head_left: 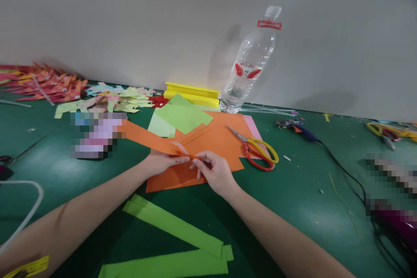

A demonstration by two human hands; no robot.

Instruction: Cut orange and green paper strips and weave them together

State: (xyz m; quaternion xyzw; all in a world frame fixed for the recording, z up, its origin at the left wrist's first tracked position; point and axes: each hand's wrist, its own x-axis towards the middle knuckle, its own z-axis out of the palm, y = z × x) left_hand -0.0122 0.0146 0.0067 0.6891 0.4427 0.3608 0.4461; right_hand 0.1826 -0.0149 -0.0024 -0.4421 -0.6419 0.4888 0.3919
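My left hand (163,161) and my right hand (213,171) meet over a sheet of orange paper (221,139) on the green table (293,200). Both pinch a long orange paper strip (146,138) that runs up to the left. My left thumb and fingers close on its near end; my right fingertips pinch the same end from the right. More thin orange strips (193,134) lie fanned on the sheet just beyond my hands.
Red-and-yellow scissors (259,151) lie right of the sheet. A clear water bottle (249,63) leans on the wall, with yellow bars (192,94) and light green paper (182,115) beside it. Green strips (176,226) lie near me. Scrap piles (107,100) sit left; a cabled tool (296,128) right.
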